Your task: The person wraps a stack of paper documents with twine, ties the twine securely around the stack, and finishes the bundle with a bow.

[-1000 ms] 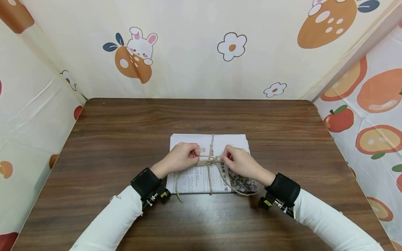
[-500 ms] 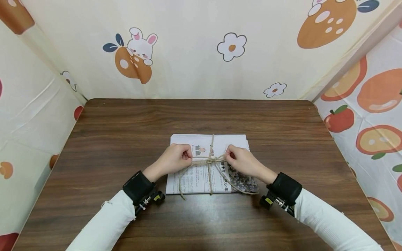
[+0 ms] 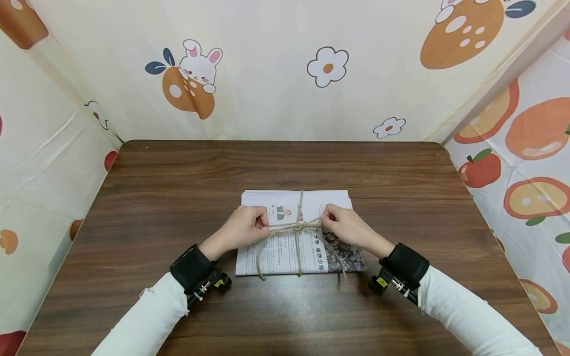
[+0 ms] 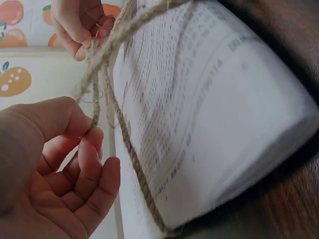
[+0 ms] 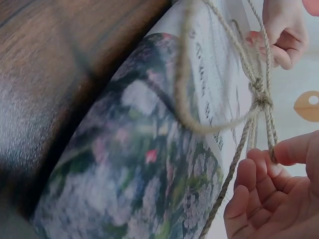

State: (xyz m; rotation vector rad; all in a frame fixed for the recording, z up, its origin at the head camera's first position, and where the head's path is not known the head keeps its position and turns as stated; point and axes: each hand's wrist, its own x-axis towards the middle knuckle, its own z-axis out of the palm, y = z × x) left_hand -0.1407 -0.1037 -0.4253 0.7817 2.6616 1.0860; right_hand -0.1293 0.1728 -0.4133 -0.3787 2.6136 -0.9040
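A folded stack of newspapers lies flat on the table, tied crosswise with brown twine. At the crossing in the middle of the stack sits a knot with loops. My left hand pinches one strand of the twine between thumb and index finger, left of the knot. On the other side my right hand pinches another piece of twine between thumb and fingertips. Between the two hands the twine runs nearly straight. Loose twine ends hang over the near side of the stack, and a printed flower picture shows on its right.
The brown wooden table extends around the stack on all sides. Behind it rises a pale patterned wall covering, with a fruit-print sheet on the right. Both wrists wear black camera bands.
My left hand has moved left, away from the knot, and my right hand slightly right. The loops at the knot look tighter. The loose end on the right has shifted.
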